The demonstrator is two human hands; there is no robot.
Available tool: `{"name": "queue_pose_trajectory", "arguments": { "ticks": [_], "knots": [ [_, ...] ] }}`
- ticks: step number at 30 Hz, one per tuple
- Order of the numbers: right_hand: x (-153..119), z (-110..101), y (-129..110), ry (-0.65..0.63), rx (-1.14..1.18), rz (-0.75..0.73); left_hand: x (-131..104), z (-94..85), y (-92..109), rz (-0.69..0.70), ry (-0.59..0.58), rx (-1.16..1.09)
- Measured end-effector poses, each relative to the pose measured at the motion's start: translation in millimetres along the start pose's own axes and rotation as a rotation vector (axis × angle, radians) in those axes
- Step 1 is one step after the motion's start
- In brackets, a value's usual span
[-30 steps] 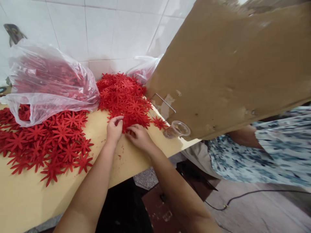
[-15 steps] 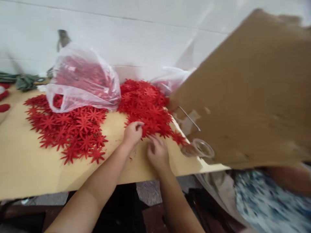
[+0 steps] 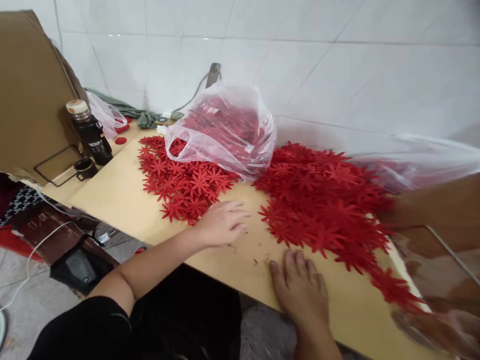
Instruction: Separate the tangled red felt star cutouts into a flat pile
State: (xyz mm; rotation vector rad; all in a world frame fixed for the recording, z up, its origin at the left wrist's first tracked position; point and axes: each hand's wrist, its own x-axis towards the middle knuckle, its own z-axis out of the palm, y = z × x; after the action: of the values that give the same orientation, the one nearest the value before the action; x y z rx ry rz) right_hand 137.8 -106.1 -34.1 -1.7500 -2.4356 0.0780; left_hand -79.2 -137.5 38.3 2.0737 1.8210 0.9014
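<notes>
along the tiled wall [image 3: 247,55], the pale tabletop [image 3: 120,192] runs from a cardboard panel [image 3: 33,85] at the left to another cardboard panel [image 3: 446,205] at the right. its near edge slants down toward the right, and both of the person's forearms cross it. the widest bare stretch lies left of the left pile of red flower-shaped pieces [image 3: 185,182]; a narrower strip separates it from the right pile of red flower-shaped pieces [image 3: 318,195], with small red scraps toward the near side. a clear plastic bag [image 3: 228,125] with red contents closes off the back of that gap. the right pile trails toward the right-hand panel, leaving a bare band before the near edge.

the left hand [image 3: 223,223] is over the strip, beside the left pile's near corner, fingers stretched and loosely apart; whether it touches the pile i cannot tell. the right hand [image 3: 303,285] is palm down in the bare band, fingers spread, just short of the right pile.

half a second ago both hands were close together at the right pile's near edge; now they are well apart, the left nearer the left pile. the view has swung left, bringing in a black flask [image 3: 93,140] and a small dark cup [image 3: 85,168].
</notes>
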Motion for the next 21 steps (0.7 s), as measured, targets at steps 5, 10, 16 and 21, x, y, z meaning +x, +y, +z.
{"name": "queue_pose_trajectory", "arguments": {
  "ticks": [5,10,16,21],
  "knots": [
    [0.7,-1.6,-0.8,-0.002,0.019,0.0,-9.6,-41.0,-40.2,-0.194,0.043,0.299],
    [0.7,-2.9,-0.8,0.009,0.043,0.012,10.2,-48.2,-64.1,-0.381,-0.059,0.511],
    [1.0,0.7,1.6,0.047,0.058,-0.011,23.5,-45.5,-75.5,-0.353,-0.045,0.558],
    [1.6,6.2,9.3,0.136,0.196,-0.028,33.9,-59.9,-77.8,-0.354,0.183,0.323]
  ]
}}
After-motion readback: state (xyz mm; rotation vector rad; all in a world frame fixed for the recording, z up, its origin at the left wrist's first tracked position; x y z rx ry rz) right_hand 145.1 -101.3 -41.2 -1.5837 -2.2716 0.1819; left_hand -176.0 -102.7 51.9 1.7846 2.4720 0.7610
